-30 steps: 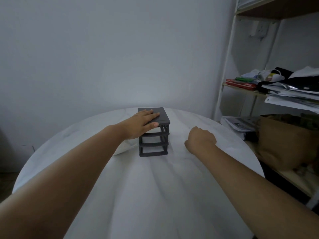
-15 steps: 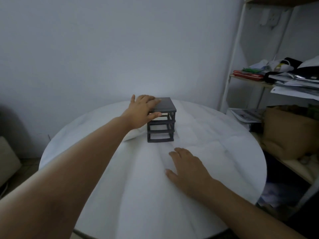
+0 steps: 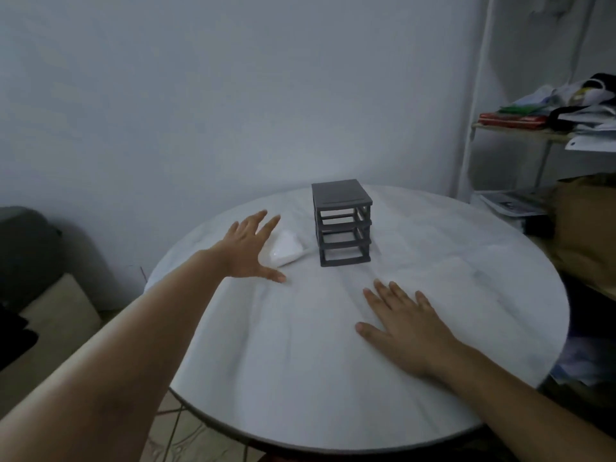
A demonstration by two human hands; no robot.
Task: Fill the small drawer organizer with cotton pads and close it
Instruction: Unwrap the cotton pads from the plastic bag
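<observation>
Left hand [image 3: 250, 250] is wide open, fingers fanned, thumb out, palm down, right at the 9 o'clock edge of the white pack of cotton pads [image 3: 287, 249]. I can't quite tell if the fingertips are on the plastic or just shy of it. The pack lies flat at the 9 o'clock side of the dark drawer organizer [image 3: 343, 225], close in, though I can't tell if the two touch. The organizer stands upright at roughly 12 o'clock on the round white table [image 3: 300, 378]. It has three tiers and nothing pulled out that I can see, so I'd say none of the filling is done yet and the step in hand is simply grabbing the pads. Right hand [image 3: 405, 326] is flat on the tabletop, fingers straight, holding nothing, down around the organizer's 5 o'clock and well apart from it. If it were me, I'd curl the left fingers over the far edge of the pack and lift it rather than drag it. That soft bag will probably squish and slide on the smooth top, and it could shove the light organizer sideways. Then I'd bring the right hand up to steady the organizer or pull a drawer, because a little plastic tower like that looks tippy when you tug it one-handed. The cluttered shelf [image 3: 533, 131] off at 2 o'clock is out of the way.
</observation>
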